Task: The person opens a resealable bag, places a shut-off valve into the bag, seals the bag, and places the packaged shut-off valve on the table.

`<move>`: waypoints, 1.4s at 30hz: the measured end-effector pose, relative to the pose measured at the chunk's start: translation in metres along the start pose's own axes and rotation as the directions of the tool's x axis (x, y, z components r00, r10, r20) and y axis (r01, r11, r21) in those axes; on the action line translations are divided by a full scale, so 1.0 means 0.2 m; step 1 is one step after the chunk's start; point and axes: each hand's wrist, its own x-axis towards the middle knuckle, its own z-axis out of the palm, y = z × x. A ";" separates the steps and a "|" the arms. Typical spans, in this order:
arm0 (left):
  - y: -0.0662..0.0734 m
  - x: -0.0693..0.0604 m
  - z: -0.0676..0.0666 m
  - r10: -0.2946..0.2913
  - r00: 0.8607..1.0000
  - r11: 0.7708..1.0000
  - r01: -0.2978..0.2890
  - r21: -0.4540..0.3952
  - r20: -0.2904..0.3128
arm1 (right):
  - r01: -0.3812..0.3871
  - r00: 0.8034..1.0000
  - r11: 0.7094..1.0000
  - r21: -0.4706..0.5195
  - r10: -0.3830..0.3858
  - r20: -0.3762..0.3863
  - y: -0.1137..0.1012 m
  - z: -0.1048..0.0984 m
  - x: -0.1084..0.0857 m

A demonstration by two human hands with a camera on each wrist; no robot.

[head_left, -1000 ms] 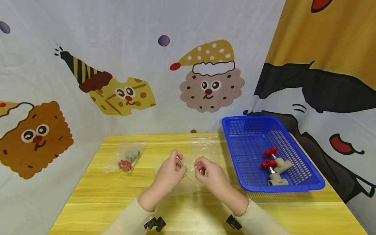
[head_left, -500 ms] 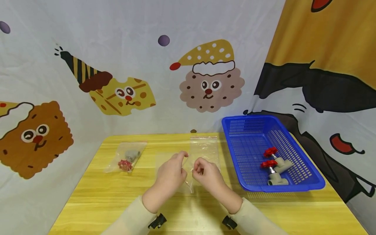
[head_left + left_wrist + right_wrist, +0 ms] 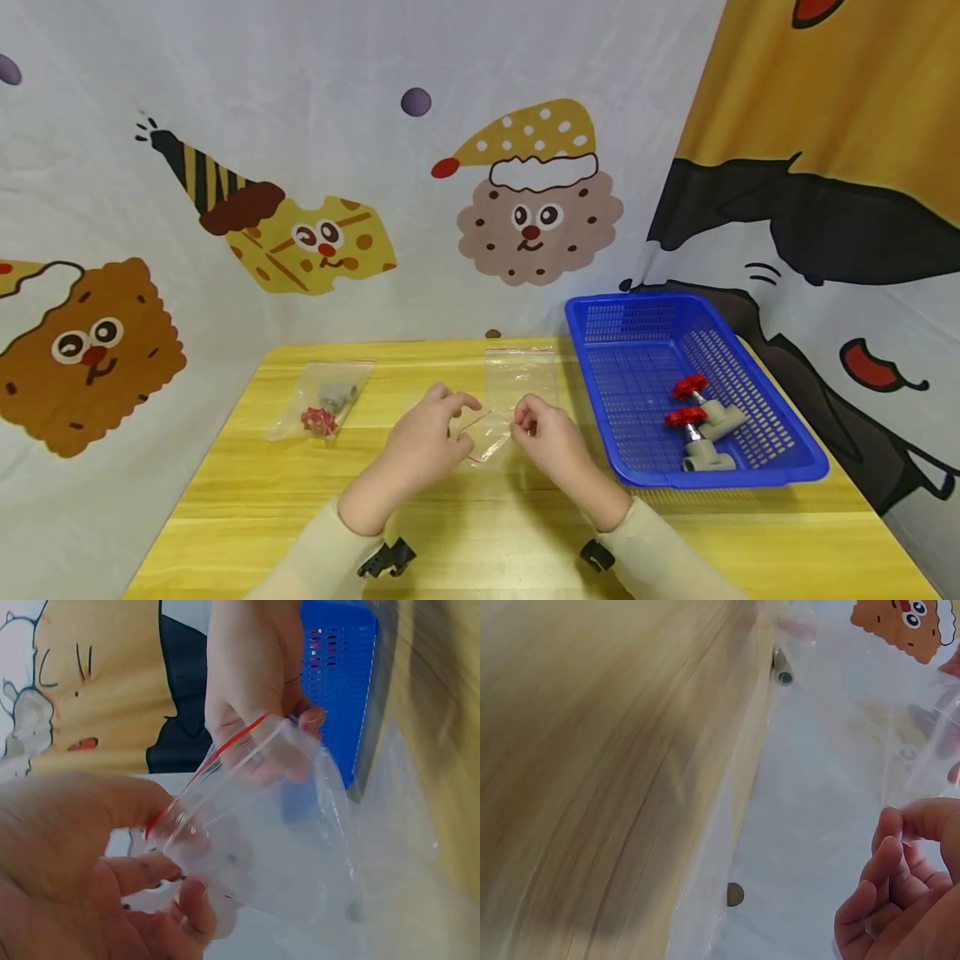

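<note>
Left hand point(image 3: 426, 437) touches the zip-lock bag point(image 3: 255, 840) with fingers parted, right hand point(image 3: 551, 435) pinches it, and I see red-handled valves point(image 3: 702, 455) in the blue basket point(image 3: 633, 379) at right.

No lettering, label, brand, number or sign can be read in any of the views

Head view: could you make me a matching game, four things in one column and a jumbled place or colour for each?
1. basket
2. loose red-handled valves
3. held bag
4. bagged valve

A. between left hand and right hand
B. table's left side
C. blue
D. inside the basket

Pairs: 1-C, 2-D, 3-A, 4-B
</note>
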 end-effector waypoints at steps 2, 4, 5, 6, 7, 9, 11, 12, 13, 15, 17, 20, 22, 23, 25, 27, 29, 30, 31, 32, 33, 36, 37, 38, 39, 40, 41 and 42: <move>-0.02 0.01 0.01 0.014 1.000 0.997 -0.014 -0.071 -0.006 | 0.005 1.000 1.000 0.020 -0.005 0.019 -0.01 0.00 0.00; -0.05 0.03 0.02 0.034 0.999 0.989 -0.039 -0.144 -0.034 | 0.004 0.999 0.999 0.034 -0.005 0.033 -0.02 0.00 -0.01; -0.07 0.04 0.03 0.050 0.997 0.984 -0.059 -0.169 -0.056 | 0.002 0.999 0.999 0.037 -0.003 0.038 -0.02 0.00 -0.01; -0.09 0.05 0.04 0.071 0.994 0.979 -0.085 -0.187 -0.083 | 0.000 0.999 0.999 0.038 -0.001 0.042 -0.03 0.00 -0.01; -0.11 0.07 0.05 0.095 0.989 0.973 -0.115 -0.201 -0.110 | -0.003 0.999 0.999 0.040 0.001 0.045 -0.03 0.00 -0.01; -0.16 0.10 0.07 0.147 0.977 0.963 -0.177 -0.203 -0.153 | -0.006 0.999 0.999 0.041 0.004 0.048 -0.04 0.00 -0.02; -0.22 0.14 0.10 0.191 0.967 0.955 -0.223 -0.195 -0.168 | -0.003 0.999 0.999 0.039 0.001 0.052 -0.04 0.00 -0.02; -0.24 0.15 0.11 0.206 0.964 0.950 -0.238 -0.203 -0.165 | -0.001 0.999 0.999 0.039 -0.001 0.053 -0.04 0.00 -0.02; -0.27 0.16 0.13 0.208 0.965 0.946 -0.240 -0.220 -0.157 | 0.006 0.998 0.999 0.041 -0.008 0.055 -0.04 0.01 -0.03; -0.31 0.18 0.15 0.198 0.969 0.937 -0.231 -0.261 -0.145 | 0.017 0.998 0.999 0.038 -0.019 0.058 -0.04 0.01 -0.03; -0.33 0.18 0.17 0.162 0.976 0.930 -0.201 -0.308 -0.146 | 0.035 0.998 0.999 0.037 -0.037 0.046 -0.03 0.02 -0.03; -0.34 0.19 0.18 0.119 0.978 0.914 -0.176 -0.364 -0.174 | 0.078 0.997 0.996 0.047 -0.078 0.001 -0.04 0.02 -0.04; -0.34 0.19 0.19 0.098 0.977 0.904 -0.167 -0.394 -0.189 | 0.124 0.992 0.990 0.061 -0.123 -0.018 -0.05 0.02 -0.04; -0.34 0.19 0.19 0.092 0.977 0.899 -0.165 -0.407 -0.194 | 0.147 0.989 0.987 0.070 -0.147 -0.012 -0.06 0.01 -0.04; -0.34 0.19 0.19 0.084 0.974 0.891 -0.168 -0.421 -0.209 | 0.183 0.982 0.977 0.107 -0.188 0.034 -0.07 0.01 -0.05; -0.34 0.20 0.19 0.078 0.970 0.888 -0.174 -0.427 -0.232 | 0.185 0.973 0.972 0.142 -0.201 0.113 -0.08 0.01 -0.05; -0.33 0.20 0.20 0.081 0.961 0.888 -0.190 -0.418 -0.265 | 0.167 0.962 0.971 0.170 -0.199 0.189 -0.09 0.01 -0.06; -0.33 0.20 0.20 0.084 0.955 0.888 -0.201 -0.413 -0.283 | 0.163 0.955 0.971 0.176 -0.200 0.218 -0.10 0.01 -0.07; -0.33 0.20 0.20 0.089 0.950 0.888 -0.212 -0.408 -0.300 | 0.166 0.949 0.972 0.169 -0.204 0.239 -0.10 0.01 -0.07; -0.32 0.20 0.20 0.094 0.944 0.889 -0.222 -0.400 -0.315 | 0.181 0.943 0.971 0.157 -0.217 0.251 -0.11 0.01 -0.07; -0.32 0.20 0.21 0.101 0.939 0.889 -0.234 -0.395 -0.328 | 0.203 0.939 0.969 0.144 -0.234 0.253 -0.11 0.02 -0.07; -0.31 0.20 0.21 0.126 0.926 0.893 -0.262 -0.367 -0.356 | 0.261 0.934 0.959 0.107 -0.279 0.223 -0.13 0.02 -0.08; -0.31 0.20 0.21 0.135 0.921 0.895 -0.271 -0.354 -0.365 | 0.265 0.936 0.958 0.110 -0.283 0.209 -0.14 0.02 -0.08; -0.31 0.20 0.22 0.144 0.917 0.896 -0.280 -0.344 -0.372 | 0.259 0.939 0.957 0.129 -0.281 0.200 -0.14 0.02 -0.07; -0.30 0.20 0.22 0.151 0.913 0.897 -0.288 -0.336 -0.380 | 0.238 0.942 0.958 0.159 -0.268 0.201 -0.15 0.02 -0.07; -0.30 0.20 0.22 0.156 0.907 0.898 -0.295 -0.326 -0.391 | 0.207 0.944 0.957 0.202 -0.249 0.215 -0.15 0.02 -0.07; -0.30 0.21 0.22 0.160 0.902 0.898 -0.302 -0.321 -0.401 | 0.170 0.944 0.954 0.248 -0.230 0.238 -0.16 0.01 -0.07; -0.30 0.21 0.22 0.161 0.897 0.897 -0.307 -0.319 -0.411 | 0.131 0.941 0.950 0.284 -0.210 0.265 -0.16 0.01 -0.07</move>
